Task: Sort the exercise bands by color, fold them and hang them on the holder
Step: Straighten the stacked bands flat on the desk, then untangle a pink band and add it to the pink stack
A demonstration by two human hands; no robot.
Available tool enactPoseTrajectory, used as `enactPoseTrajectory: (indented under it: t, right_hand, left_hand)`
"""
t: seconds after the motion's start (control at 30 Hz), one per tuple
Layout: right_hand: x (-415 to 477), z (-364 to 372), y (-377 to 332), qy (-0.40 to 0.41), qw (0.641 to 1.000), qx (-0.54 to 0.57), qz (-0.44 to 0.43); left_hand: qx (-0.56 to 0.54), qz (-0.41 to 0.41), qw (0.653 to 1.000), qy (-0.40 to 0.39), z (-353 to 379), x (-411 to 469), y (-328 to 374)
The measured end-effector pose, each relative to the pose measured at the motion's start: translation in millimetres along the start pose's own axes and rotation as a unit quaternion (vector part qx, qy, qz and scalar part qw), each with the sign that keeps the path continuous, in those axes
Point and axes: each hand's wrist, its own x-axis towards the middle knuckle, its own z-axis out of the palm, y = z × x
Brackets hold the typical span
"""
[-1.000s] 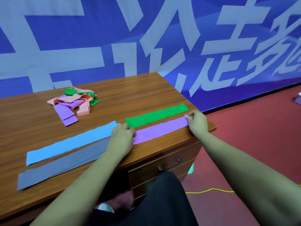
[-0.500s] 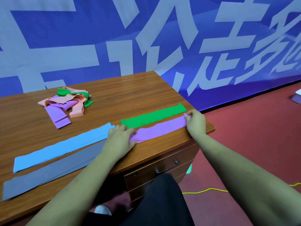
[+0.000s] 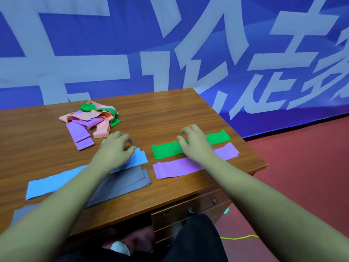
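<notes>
The blue band, grey band, green band and purple band are laid flat on the table, likely to keep colours separate. The left hand and right hand are held above them, loosely curled, empty.

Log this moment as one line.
flat: blue band, grey band, green band, purple band | pile behind | left hand over blue, right hand over green, both empty | holder unseen
</notes>
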Motion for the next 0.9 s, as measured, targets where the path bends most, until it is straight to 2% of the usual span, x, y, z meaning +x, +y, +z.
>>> enactPoseTrajectory:
  t: [0.13, 0.27, 0.43, 0.57, 0.7, 0.9]
  right_hand:
    - [33, 34, -62, -0.075, 0.996, 0.015, -0.047]
    - [70, 70, -115, -0.138, 0.988, 0.019, -0.071]
    - [103, 123, -166, -0.189, 0.979, 0.013, -0.07]
    - [119, 160, -188, -0.177, 0.981, 0.072, -0.025]
    - [128, 175, -188, -0.152, 0.983, 0.099, -0.015]
    - [143, 119, -206, -0.033, 0.963, 0.264, -0.035]
  left_hand:
    - [0.03, -0.098, 0.995, 0.014, -29, 9, -56]
    - [0.055, -0.155, 0.986, 0.032, -40, 17, -106]
    - [0.036, -0.219, 0.975, -0.012, -33, 32, -145]
    - [0.028, -0.212, 0.977, -0.01, -23, 40, -162]
    - [0.025, -0.198, 0.98, -0.001, -16, 38, -171]
    - [-0.007, -0.201, 0.98, -0.006, -21, 34, -174]
